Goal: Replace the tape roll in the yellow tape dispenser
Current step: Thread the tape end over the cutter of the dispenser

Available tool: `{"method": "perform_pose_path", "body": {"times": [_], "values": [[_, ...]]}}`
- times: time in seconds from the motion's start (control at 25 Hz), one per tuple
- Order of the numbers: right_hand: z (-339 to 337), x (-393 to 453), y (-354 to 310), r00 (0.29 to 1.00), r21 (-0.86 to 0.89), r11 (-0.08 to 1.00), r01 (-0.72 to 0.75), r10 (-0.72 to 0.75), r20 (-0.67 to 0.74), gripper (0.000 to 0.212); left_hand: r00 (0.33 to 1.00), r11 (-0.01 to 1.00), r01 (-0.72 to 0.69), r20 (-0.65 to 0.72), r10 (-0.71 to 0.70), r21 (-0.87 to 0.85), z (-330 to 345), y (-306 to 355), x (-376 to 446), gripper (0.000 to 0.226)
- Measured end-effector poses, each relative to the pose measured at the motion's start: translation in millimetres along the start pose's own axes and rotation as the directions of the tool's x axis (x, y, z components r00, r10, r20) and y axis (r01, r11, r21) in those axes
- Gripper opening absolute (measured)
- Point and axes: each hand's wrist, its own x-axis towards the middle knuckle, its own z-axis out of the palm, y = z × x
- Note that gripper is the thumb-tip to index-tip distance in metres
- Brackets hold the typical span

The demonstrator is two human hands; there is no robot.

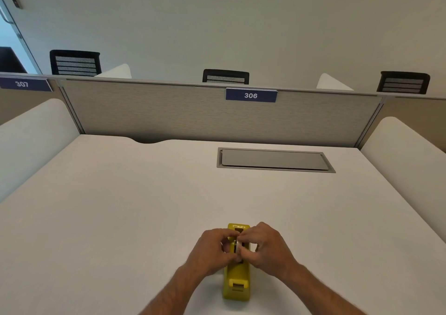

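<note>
Both forearms entered from the bottom edge, cut off below the elbows. The dispenser [236,283] sat on the desk [120,218] at 6 o'clock, near the front edge, lengthwise away from the viewer. It was yellow, with a cutter end nearest the camera and a white marking on its far end. Its middle was hidden by the hands. The left hand [212,249] and right hand [265,247] met over it, fingers curled in, pinching a small pale roll [239,246] between them. How much of the roll lay inside the body could not be made out; it was blurred and mostly covered.

Farther off, at 1 o'clock, a grey hatch [275,160] lay flush in the desk. Beyond stood a partition [169,114] bearing a blue tag [251,95] reading 306. Chair backs [225,76] showed above it.
</note>
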Motion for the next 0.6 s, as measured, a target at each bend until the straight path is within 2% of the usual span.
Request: {"method": "perform_pose_path", "body": {"times": [0.12, 0.28, 0.44, 0.6], "values": [[-1.0, 2.5, 1.6, 1.000, 0.001, 1.000, -0.008, 0.008, 0.008, 0.014, 1.000, 1.000, 0.015, 0.005, -0.015, -0.003, 0.2, 1.0, 0.3, 0.061], [-1.7, 3.8, 2.8, 0.997, -0.051, 0.999, -0.013, 0.017, 0.077, 0.025, 1.000, 1.000, 0.013, -0.003, -0.012, 0.019, -0.9, 3.9, 0.8, 0.055], [-1.7, 6.6, 3.0, 0.998, -0.034, 0.999, 0.025, -0.023, 0.051, 0.011, 1.000, 1.000, 0.025, -0.001, -0.025, 0.005, -0.5, 6.3, -0.4, 0.062], [-4.0, 8.2, 3.9, 0.999, -0.030, 1.000, 0.004, -0.003, 0.055, 0.014, 1.000, 1.000, 0.025, 0.000, -0.025, -0.013, -1.3, 8.2, -0.2, 0.062]]}}
